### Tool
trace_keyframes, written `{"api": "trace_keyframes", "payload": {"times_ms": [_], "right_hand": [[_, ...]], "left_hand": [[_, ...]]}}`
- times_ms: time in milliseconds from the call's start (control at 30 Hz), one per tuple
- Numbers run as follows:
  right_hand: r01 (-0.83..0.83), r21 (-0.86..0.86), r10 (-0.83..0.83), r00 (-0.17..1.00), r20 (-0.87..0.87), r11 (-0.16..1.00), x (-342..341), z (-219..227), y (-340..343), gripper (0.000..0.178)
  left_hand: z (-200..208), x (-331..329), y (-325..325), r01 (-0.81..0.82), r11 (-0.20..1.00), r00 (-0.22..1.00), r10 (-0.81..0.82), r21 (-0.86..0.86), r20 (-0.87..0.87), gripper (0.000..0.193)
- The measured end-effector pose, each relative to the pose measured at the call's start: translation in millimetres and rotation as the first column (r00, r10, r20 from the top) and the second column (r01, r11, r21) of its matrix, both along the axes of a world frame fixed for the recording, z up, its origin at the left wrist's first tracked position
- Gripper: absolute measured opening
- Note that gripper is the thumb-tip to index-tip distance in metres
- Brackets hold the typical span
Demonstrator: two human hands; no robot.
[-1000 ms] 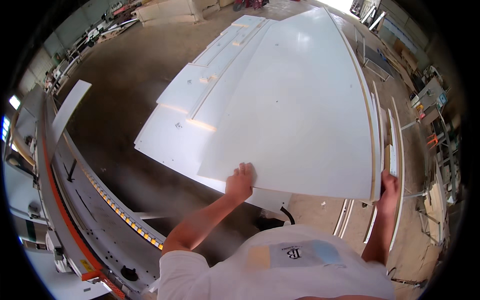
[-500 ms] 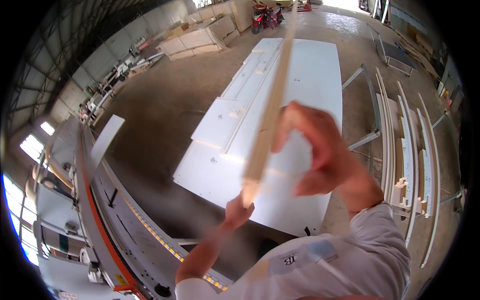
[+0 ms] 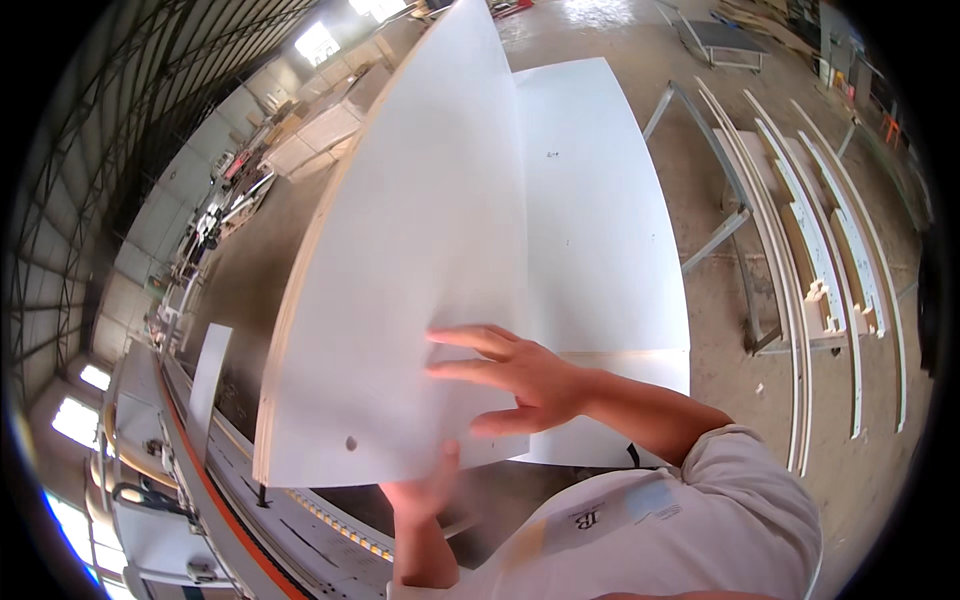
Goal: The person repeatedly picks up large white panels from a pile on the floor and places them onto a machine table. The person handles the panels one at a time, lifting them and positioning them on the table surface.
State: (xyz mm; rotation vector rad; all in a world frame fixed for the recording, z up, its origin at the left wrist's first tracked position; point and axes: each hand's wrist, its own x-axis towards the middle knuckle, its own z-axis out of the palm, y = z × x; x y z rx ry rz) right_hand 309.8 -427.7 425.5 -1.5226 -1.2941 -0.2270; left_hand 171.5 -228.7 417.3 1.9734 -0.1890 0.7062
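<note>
While both hands grip it: the large white laminated board with a pale plywood edge [image 3: 400, 260] stands tilted up, close before the person.
Right hand [image 3: 520, 375]: fingers spread flat on the board's white face, thumb curled round its lower edge.
Left hand [image 3: 425, 490]: holds the bottom edge from below; fingers hidden behind.
Behind: stack of flat white panels [image 3: 600, 200].
Left: grey machine with orange stripe [image 3: 180, 480].
Right: long white strips on a metal rack [image 3: 820, 260].

raised panel [image 3: 400, 260] blocks front, floor [image 3: 730, 270] open rt
</note>
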Motion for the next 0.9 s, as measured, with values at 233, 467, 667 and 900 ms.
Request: {"api": "trace_keyframes", "payload": {"times_ms": [233,467,667,900], "right_hand": [[-0.013,-0.559,-0.433,0.619,-0.656,0.829,21.4,-316.1,41.3,0.071],[-0.076,-0.506,-0.511,-0.096,-0.854,0.859,-28.2,-545.5,148.9,0.08],[0.365,-0.075,0.11,-0.461,-0.881,0.928,-35.7,-532.5,170.3,0.083],[0.328,-0.455,-0.127,-0.679,-0.723,0.828,-37.7,-466.4,121.3,0.086]], "left_hand": [[-10.9,-14.6,36.5,-0.107,0.994,0.993,0.108,0.019,-0.049,0.028],[12.4,-39.6,54.7,-0.608,0.78,0.766,0.526,-0.151,-0.37,0.029],[24.8,-46.6,116.7,-0.357,0.913,0.933,0.337,-0.196,-0.127,0.046],[69.0,-25.2,150.0,-0.198,0.98,0.972,0.199,0.027,-0.128,0.027]]}}
